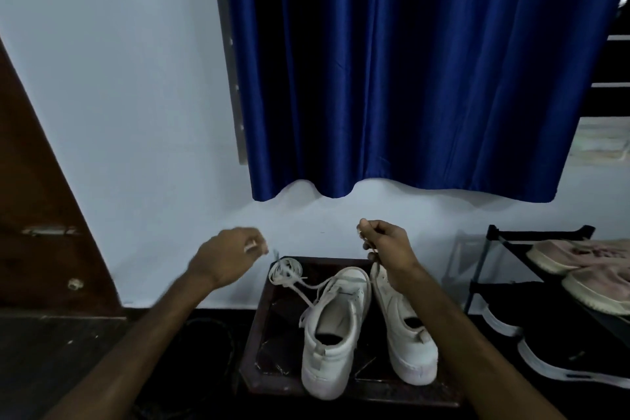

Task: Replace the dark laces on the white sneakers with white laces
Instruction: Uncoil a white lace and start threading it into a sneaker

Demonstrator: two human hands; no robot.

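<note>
Lacing seems to be the step in hand, judging by how the strands lie. At the far left stands a brown wooden door, matt and scuffed. Next the left hand hovers above the floor, blurred; its fingers look curled, but I cannot tell whether they hold anything. Just right of it a flat white woven lace lies coiled on a dark glossy wooden tray and runs into the eyelets of the left white leather sneaker, smooth and high-sided, heel toward me. Above hangs a blue satin curtain in soft folds. The right hand pinches a thin lace between thumb and fingers, drawing it up from the right white leather sneaker, which stands beside its partner on the tray; in this dim light I cannot tell its colour. I judge the next move needs a fine pinch on the lace tip and a steady aim at an eyelet. Rightmost is a black metal shoe rack.
</note>
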